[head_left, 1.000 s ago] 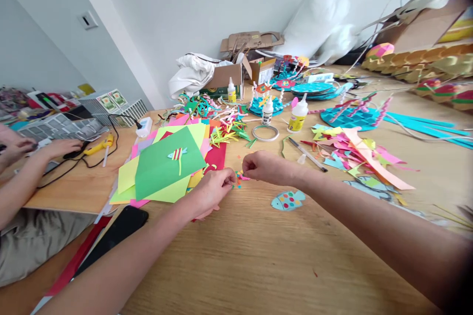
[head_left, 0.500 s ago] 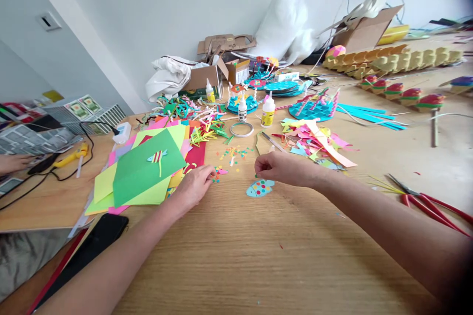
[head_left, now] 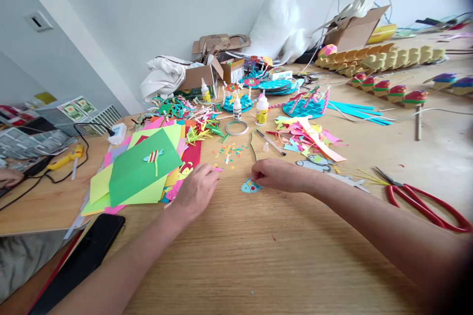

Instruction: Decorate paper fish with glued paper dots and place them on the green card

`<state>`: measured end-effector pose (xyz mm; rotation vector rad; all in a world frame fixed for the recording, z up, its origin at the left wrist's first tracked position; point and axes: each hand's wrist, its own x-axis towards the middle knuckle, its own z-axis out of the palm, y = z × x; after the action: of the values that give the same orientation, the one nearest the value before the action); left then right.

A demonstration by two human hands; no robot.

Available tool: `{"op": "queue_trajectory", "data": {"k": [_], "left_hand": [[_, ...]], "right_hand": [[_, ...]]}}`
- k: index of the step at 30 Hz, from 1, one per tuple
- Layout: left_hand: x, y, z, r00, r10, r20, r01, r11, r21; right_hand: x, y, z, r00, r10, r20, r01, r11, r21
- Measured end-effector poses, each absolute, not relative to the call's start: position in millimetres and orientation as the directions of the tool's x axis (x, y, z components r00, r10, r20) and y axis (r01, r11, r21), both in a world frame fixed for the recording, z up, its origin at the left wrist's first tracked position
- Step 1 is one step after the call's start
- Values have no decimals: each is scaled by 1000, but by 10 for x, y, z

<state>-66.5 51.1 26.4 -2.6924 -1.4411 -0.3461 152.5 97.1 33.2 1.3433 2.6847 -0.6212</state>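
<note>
My right hand (head_left: 279, 175) rests on the wooden table (head_left: 258, 256) with its fingers curled in a pinch over a small blue paper fish with coloured dots (head_left: 248, 186), covering its right half. Whatever the fingertips pinch is too small to name. My left hand (head_left: 195, 192) lies palm down a little to the left, fingers bent and together, beside the edge of a stack of coloured paper sheets (head_left: 140, 170). A small striped paper fish (head_left: 153, 156) lies on the top green sheet. Tiny paper bits (head_left: 231, 151) are scattered just beyond both hands.
Red-handled scissors (head_left: 424, 198) lie at the right. Glue bottles (head_left: 262, 110), a tape ring (head_left: 237, 128), a pen (head_left: 271, 142) and paper scraps (head_left: 306, 135) sit behind. A black phone (head_left: 88, 253) is at the near left. Another person's hand (head_left: 9, 176) is at the far left edge.
My right hand came down from the scattered bits onto the blue dotted fish. My left hand drew back toward me. The view swung right, bringing the scissors into sight.
</note>
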Motion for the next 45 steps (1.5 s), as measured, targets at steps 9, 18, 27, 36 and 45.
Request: {"op": "queue_trajectory", "data": {"k": [9, 18, 27, 36, 45], "left_hand": [[-330, 319, -33, 688, 695, 208, 677, -718, 163], [-342, 340, -137, 682, 686, 253, 681, -722, 121], [-345, 340, -134, 685, 684, 251, 682, -723, 108], [-352, 332, -120, 691, 679, 248, 678, -728, 103], [-355, 342, -130, 697, 673, 248, 672, -734, 101]], "right_hand": [[1432, 936, 397, -597, 750, -286, 802, 549, -234], [1409, 947, 388, -608, 738, -292, 794, 572, -205], [1411, 945, 360, -589, 755, -287, 808, 564, -173], [1403, 953, 304, -590, 771, -238, 807, 575, -139], [1413, 986, 317, -571, 791, -220, 821, 551, -147]]}}
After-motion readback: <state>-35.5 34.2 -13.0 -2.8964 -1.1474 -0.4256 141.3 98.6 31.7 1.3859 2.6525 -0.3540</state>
